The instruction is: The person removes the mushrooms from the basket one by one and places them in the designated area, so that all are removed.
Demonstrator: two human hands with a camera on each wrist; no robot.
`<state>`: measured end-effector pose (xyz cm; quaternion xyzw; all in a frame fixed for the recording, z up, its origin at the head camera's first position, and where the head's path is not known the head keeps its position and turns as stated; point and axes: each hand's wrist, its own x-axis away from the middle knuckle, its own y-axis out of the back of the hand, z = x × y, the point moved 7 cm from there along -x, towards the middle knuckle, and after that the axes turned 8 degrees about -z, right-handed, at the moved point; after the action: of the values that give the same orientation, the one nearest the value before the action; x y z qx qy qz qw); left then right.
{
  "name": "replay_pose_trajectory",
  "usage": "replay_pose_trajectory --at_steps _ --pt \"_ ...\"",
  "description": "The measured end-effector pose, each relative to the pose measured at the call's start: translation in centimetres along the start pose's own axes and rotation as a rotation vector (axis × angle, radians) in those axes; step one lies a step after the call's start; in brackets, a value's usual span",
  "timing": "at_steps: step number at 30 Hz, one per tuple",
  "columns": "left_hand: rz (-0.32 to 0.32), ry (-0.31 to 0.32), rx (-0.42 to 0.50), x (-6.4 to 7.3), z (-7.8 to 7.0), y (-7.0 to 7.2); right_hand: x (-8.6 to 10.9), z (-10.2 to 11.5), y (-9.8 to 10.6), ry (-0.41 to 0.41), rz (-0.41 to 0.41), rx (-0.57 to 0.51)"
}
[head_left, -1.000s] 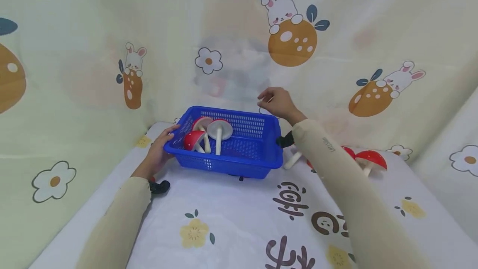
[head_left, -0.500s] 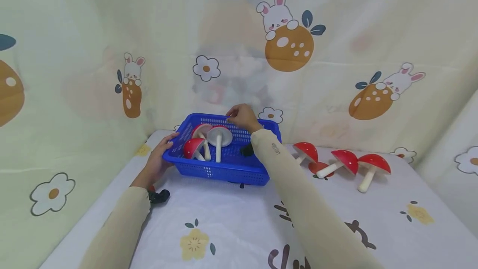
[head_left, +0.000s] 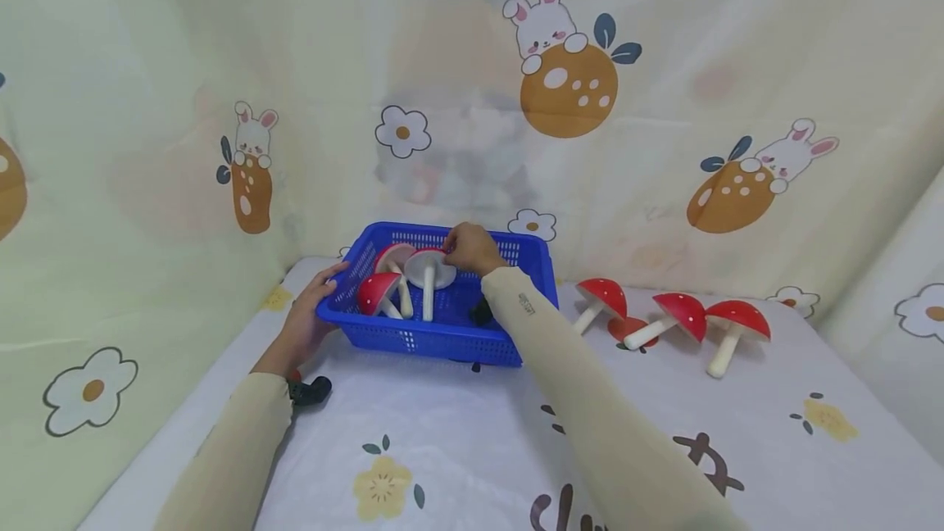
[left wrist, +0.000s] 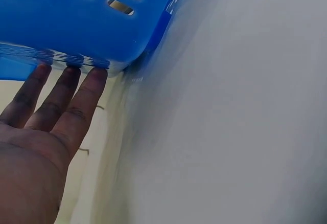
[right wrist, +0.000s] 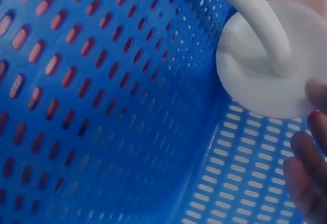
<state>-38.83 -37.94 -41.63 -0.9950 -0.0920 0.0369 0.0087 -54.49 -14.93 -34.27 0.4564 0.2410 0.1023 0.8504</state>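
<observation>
Three toy mushrooms with red caps and white stems lie in the left part of a blue plastic basket (head_left: 435,342). My right hand (head_left: 472,248) reaches over the basket and pinches the cap edge of the rightmost one, a toy mushroom (head_left: 428,285) whose pale underside faces me. In the right wrist view, the thumb of the right hand (right wrist: 311,157) lies on the underside of that cap (right wrist: 245,81). My left hand (head_left: 302,322) is at the basket's left end. The left wrist view has the left hand (left wrist: 51,127) with straight fingers touching the outer wall (left wrist: 61,29).
On the right of the white table cloth (head_left: 442,433) lie more toy mushrooms: one beside the basket (head_left: 603,297), one in the middle (head_left: 682,316) and one farthest right (head_left: 737,322). A printed curtain (head_left: 442,64) hangs behind the table.
My right hand has moved left and down from above the basket's right back corner to the cap of the mushroom inside. The left hand has stayed at the basket's left end.
</observation>
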Motion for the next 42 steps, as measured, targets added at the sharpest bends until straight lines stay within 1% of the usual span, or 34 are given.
replay_pose_trajectory --at_steps 5,10,13,18,23,28,34,39,42 --pt "0.009 -0.003 0.004 -0.1 -0.6 -0.1 -0.1 0.6 0.4 0.023 0.009 0.025" --pt "-0.006 0.003 -0.011 -0.1 -1.0 0.1 -0.2 1.1 0.8 0.059 0.01 0.06" --pt "-0.005 0.006 -0.006 0.0 -1.1 0.0 0.0 1.1 1.3 0.054 0.011 0.073" --pt "0.012 0.001 0.009 0.0 -1.2 -0.3 0.5 1.1 3.0 0.041 -0.02 0.088" --pt "0.008 0.005 0.019 -0.2 -1.0 -0.3 0.9 1.2 4.7 0.061 -0.052 0.094" --pt "0.017 0.007 0.046 -0.4 -0.5 -0.3 1.2 1.0 5.5 0.062 -0.053 0.074" --pt "0.015 0.005 0.04 -0.4 -0.1 -0.1 1.6 1.0 6.4 0.061 -0.081 0.05" --pt "0.011 0.0 0.033 -0.3 -0.2 -0.1 2.0 0.9 7.4 0.059 -0.106 -0.008" --pt "0.005 -0.002 0.026 -0.1 -0.3 0.1 2.2 0.8 8.0 0.046 -0.126 -0.01"
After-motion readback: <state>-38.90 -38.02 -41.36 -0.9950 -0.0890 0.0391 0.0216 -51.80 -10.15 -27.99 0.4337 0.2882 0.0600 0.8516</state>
